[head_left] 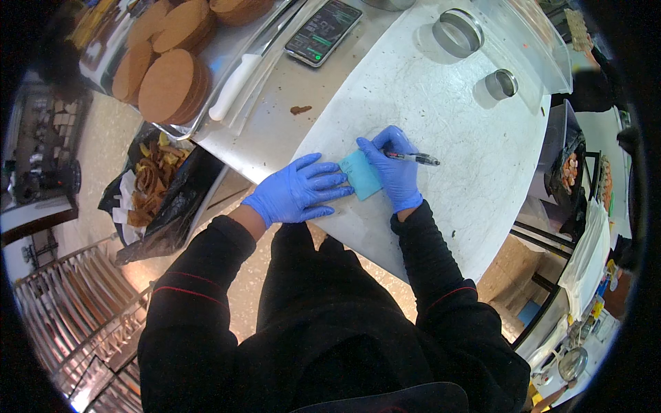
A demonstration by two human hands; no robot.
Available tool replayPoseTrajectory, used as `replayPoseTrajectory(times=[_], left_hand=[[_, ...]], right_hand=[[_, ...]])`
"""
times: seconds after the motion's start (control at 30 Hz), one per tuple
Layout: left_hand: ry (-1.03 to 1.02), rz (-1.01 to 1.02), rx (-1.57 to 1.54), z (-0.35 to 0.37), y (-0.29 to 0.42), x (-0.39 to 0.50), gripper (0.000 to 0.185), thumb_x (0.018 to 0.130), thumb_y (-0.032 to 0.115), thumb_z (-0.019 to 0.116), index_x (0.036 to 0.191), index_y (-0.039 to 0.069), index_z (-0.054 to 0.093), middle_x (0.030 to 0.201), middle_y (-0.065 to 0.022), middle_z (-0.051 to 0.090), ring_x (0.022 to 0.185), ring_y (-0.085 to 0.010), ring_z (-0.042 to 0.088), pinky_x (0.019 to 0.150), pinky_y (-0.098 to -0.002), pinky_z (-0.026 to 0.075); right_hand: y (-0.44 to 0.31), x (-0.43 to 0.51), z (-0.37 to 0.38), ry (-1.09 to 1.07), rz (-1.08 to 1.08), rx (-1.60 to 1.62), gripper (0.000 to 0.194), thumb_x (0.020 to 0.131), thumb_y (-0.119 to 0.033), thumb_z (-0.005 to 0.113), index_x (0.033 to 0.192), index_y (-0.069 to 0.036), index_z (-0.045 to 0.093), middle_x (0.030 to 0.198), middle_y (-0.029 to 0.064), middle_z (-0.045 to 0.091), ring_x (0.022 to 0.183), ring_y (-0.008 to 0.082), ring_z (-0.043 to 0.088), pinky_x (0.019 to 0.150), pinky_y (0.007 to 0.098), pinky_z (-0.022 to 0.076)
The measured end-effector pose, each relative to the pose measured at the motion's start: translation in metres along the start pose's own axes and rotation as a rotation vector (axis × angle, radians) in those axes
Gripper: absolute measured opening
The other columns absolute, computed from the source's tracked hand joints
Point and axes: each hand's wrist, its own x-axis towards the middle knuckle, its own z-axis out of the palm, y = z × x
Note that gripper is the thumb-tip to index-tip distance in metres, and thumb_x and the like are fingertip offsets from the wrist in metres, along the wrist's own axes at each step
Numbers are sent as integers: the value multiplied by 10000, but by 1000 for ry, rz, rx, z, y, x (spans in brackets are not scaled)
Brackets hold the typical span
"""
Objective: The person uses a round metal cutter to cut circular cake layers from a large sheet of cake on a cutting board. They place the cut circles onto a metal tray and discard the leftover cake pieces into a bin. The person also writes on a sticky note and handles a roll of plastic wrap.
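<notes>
A small blue paper note pad (363,180) lies on the white cutting board (465,144) and bears some handwriting. My left hand (304,191), in a blue glove, rests flat with fingers spread, its fingertips at the pad's left edge. In my gloved right hand (393,165) is a pen (424,158) with a clear barrel, its rear end pointing right. The side of that hand lies over the pad's right part. The pen's tip is hidden by my fingers.
A metal tray (193,126) holds round brown cake layers (168,85). Beside it lie a white-handled knife (235,88) and a phone (324,32). Two metal rings (458,33) (502,84) stand near a clear plastic bin (560,62). A bag-lined bin (178,206) holds scraps.
</notes>
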Motion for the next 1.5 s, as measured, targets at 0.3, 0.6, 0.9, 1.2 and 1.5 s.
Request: replayPoseTrajectory(times=[0.3, 0.6, 0.9, 1.2, 1.5], left_hand=[[2, 2, 14, 1, 0, 1, 489, 853, 376, 537, 1319, 249, 462, 1320, -30, 465, 1238, -214, 409, 1072, -454, 262], [-10, -5, 19, 1, 0, 0, 495, 853, 378, 534, 1326, 255, 452, 1327, -25, 458, 1239, -216, 406, 1079, -456, 253], [-14, -3, 9, -1, 0, 0, 497, 854, 377, 536, 1325, 244, 454, 1328, -29, 460, 1242, -217, 404, 1080, -454, 249], [-2, -1, 4, -1, 1, 0, 495, 853, 370, 545, 1322, 238, 459, 1322, -35, 464, 1239, -221, 408, 1078, -458, 254], [8, -2, 7, -1, 1, 0, 486, 853, 372, 545, 1314, 239, 469, 1306, -34, 477, 1235, -218, 413, 1077, -452, 259]], right_hand=[[3, 1, -1, -11, -114, -105, 278, 764, -108, 712, 631, -61, 472, 606, -24, 428, 559, 59, 374, 506, 232, 321], [-2, 1, -1, 12, -55, -45, 280, 766, -114, 710, 631, -59, 471, 610, -23, 419, 569, 61, 369, 512, 231, 321], [0, 0, 0, 41, -25, 30, 280, 771, -103, 701, 631, -63, 462, 629, -27, 412, 581, 56, 367, 517, 225, 321], [4, 1, -1, 42, -38, 38, 278, 774, -88, 696, 635, -69, 456, 628, -33, 411, 584, 48, 365, 517, 220, 329], [6, 2, 0, 65, -67, 24, 286, 772, -86, 697, 630, -72, 448, 625, -36, 405, 580, 48, 361, 511, 218, 323]])
